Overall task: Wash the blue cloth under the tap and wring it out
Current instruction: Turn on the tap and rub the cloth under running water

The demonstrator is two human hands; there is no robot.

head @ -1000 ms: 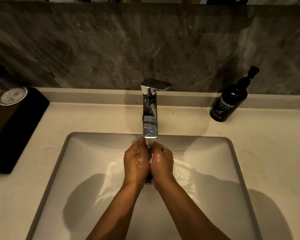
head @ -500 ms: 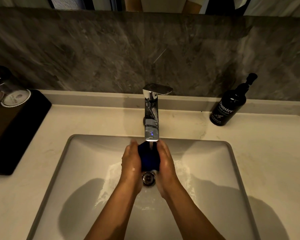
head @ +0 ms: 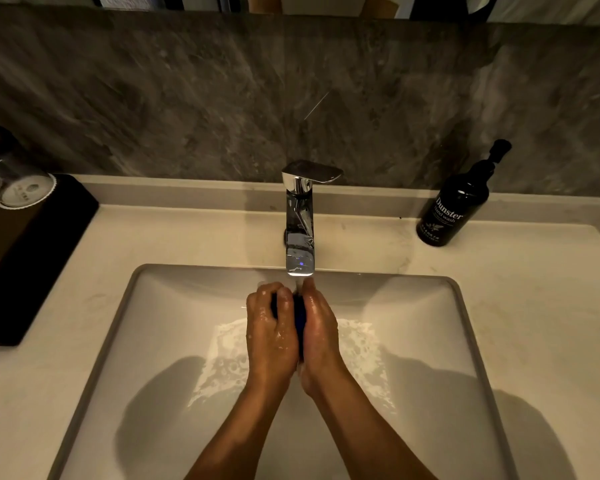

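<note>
1. The cloth [head: 299, 317] lay squeezed between the two hands, right under the tap [head: 300, 237] and over the middle of the sink [head: 465, 341]. Only a narrow dark-blue strip showed between the palms.
2. That strip ran lengthwise from the fingertips back toward the wrists, so the bundle's long axis pointed away from the person, in line with the forearms.
3. The left hand [head: 272, 329] had its fingers curled over the cloth's far end; it gripped it.
4. The right hand [head: 321, 327] pressed against the cloth's other side with fingers nearly straight, the tips up by the spout. Whether its thumb wrapped the cloth I could not tell.
5. Both hands were equally near, each touching the cloth, so a wring would probably mean twisting about that fore-and-aft axis.
6. Water ran from the spout onto the hands' far end and foamed in the basin.
</note>
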